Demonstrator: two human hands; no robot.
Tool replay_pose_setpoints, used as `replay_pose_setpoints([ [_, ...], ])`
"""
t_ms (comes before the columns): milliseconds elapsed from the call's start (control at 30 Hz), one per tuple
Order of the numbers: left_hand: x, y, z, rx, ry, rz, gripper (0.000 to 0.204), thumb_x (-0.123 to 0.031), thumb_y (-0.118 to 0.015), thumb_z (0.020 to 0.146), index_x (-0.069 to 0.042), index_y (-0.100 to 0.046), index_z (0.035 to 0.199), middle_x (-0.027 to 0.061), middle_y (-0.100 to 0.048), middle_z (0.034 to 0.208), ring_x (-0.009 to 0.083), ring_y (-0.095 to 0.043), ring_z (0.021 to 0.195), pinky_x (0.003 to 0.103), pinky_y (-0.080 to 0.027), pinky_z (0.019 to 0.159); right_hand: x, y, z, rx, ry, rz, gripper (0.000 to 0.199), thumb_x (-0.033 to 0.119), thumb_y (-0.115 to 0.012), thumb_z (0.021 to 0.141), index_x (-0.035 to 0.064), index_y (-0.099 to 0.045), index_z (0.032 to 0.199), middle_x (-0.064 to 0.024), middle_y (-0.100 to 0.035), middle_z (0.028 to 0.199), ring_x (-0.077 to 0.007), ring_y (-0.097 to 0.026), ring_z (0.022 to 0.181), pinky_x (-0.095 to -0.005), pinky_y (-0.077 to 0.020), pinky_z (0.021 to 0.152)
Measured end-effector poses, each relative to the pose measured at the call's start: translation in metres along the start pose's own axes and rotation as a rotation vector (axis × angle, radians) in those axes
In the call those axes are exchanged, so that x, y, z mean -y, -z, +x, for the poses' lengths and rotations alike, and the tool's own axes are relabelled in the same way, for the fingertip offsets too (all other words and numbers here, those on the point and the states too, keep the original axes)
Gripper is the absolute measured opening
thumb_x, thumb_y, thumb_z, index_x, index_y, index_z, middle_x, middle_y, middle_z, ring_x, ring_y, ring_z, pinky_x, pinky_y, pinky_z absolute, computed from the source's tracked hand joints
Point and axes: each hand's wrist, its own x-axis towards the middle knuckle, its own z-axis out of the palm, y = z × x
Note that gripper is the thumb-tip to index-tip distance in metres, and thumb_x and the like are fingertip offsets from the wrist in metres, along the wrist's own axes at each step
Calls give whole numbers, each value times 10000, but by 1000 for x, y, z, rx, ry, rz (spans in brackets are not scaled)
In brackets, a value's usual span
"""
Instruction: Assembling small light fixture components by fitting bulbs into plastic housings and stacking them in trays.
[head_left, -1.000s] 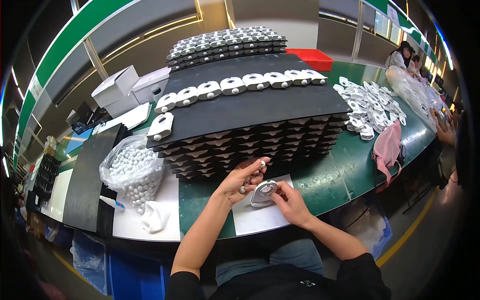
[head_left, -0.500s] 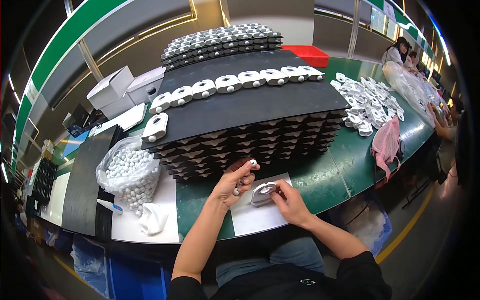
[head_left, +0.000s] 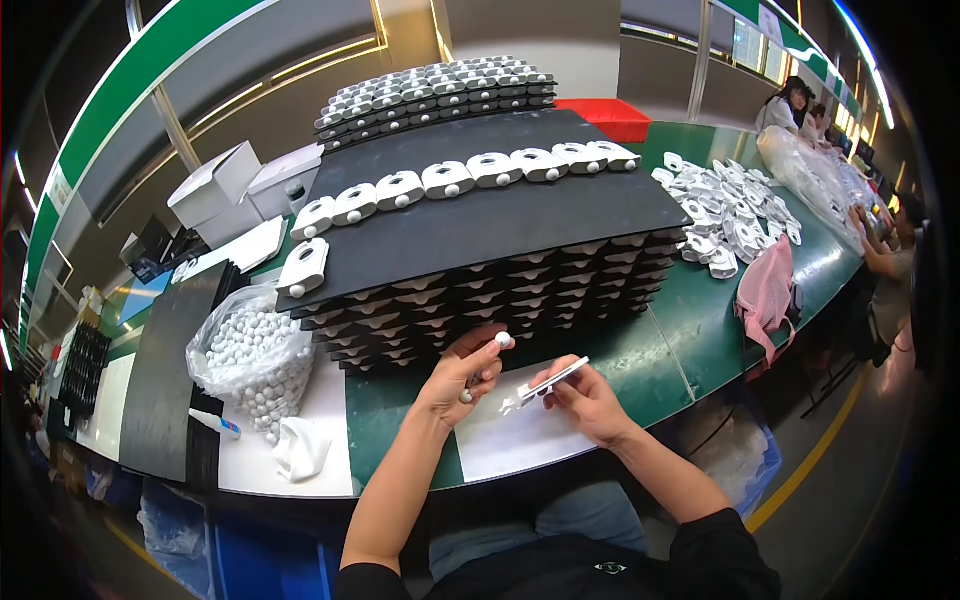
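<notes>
Near the paper [head_left: 512, 450], a ball [head_left: 503, 340] is pinched by the left hand [head_left: 460, 378], presumably to leave it exposed, while over the paper a tilted plastic piece [head_left: 557, 379] is grasped by the right hand [head_left: 598, 412].

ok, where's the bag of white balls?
Head view, left side: the bag of white balls stands left of the black board stack, just behind the white cloth.

White ball [head_left: 503, 340], black board [head_left: 460, 230], green tabletop [head_left: 635, 355]

The left hand [head_left: 452, 382] partly hides the lower pale ball [head_left: 466, 397].
</notes>
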Motion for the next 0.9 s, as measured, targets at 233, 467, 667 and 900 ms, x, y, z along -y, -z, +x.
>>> replay_pose_setpoints([
  [233,1,-4,-2,29,15,82,212,-110,-600,821,-58,-549,1019,69,-556,936,55,-375,565,141,-255,398,13,8,3,52,-25,250,94,109,-520,874,110,-464,949,-66,-540,1021,-147,-518,922,-268,-404,808],
  [467,4,-6,-2,37,32,146,171,-182,-602,831,-85,-543,958,26,-533,847,48,-357,564,150,-245,410,30,18,8,37,553,-542,167,-21,-628,712,70,-529,810,-86,-590,987,-213,-551,935,-315,-454,793],
  [667,5,-7,-2,56,7,149,255,-102,-634,791,-72,-556,1032,37,-579,891,38,-379,555,150,-261,415,44,18,7,211,989,-1257,168,-19,-594,609,48,-564,760,-75,-609,991,-267,-552,911,-330,-471,760],
  [900,5,-11,-2,-5,40,203,300,-83,-635,785,-63,-557,1073,31,-573,842,42,-394,562,148,-269,415,33,12,12,21,916,-1020,187,-36,-639,658,80,-565,784,-72,-616,959,-224,-565,879,-300,-463,754],
])
